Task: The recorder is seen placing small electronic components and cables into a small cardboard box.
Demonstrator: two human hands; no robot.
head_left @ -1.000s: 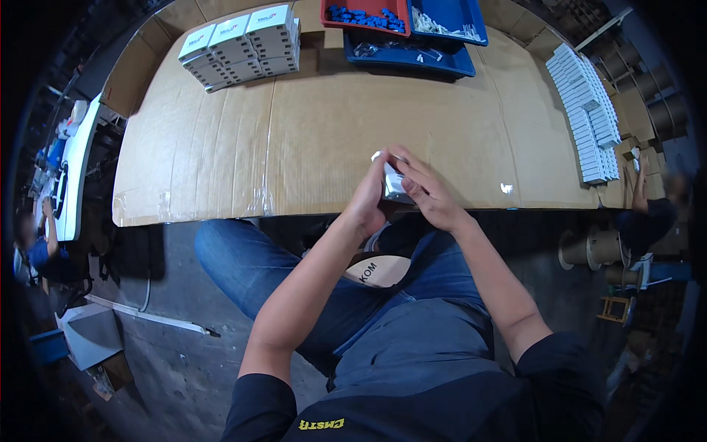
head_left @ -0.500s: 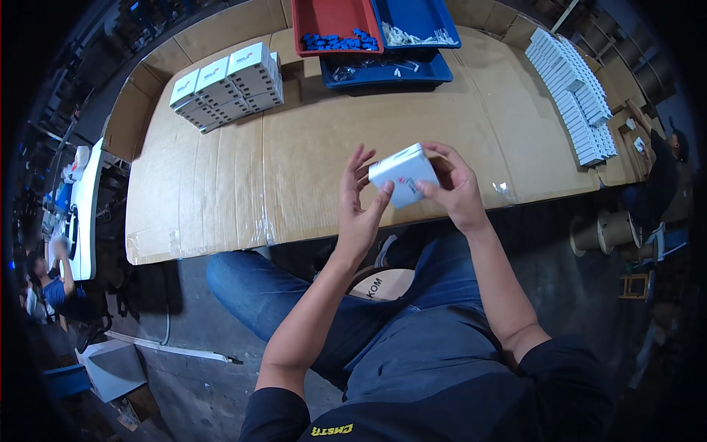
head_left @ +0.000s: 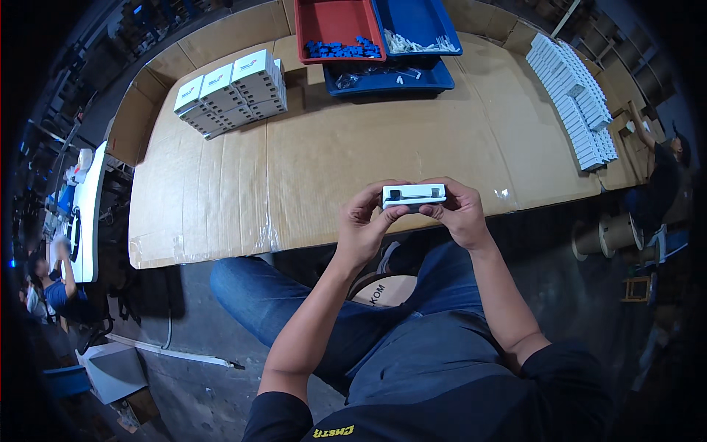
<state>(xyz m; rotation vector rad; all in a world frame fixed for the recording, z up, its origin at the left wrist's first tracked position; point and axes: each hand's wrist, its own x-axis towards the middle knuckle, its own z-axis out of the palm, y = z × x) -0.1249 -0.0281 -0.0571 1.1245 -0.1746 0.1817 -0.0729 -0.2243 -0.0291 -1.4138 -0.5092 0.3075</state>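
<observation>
A small white plastic box (head_left: 414,193) is held between both hands above the front edge of the cardboard-covered table. Its narrow side faces up, showing a dark slot at the left end and a small opening at the right. My left hand (head_left: 366,217) grips the left end, thumb on the near side and fingers behind. The right end sits in my right hand (head_left: 459,212), its thumb likewise on the near side. The fingertips behind the box are hidden.
Stacked white boxes (head_left: 234,94) stand at the back left. A red bin (head_left: 339,22) of blue parts and a blue bin (head_left: 416,26) of white pieces rest over a lower blue tray (head_left: 390,85). Rows of white pieces (head_left: 571,92) line the right. Two other people work at the sides.
My left hand has closed on the box, which only the right hand gripped before. The box has turned from its broad printed face to its narrow side and come slightly nearer.
</observation>
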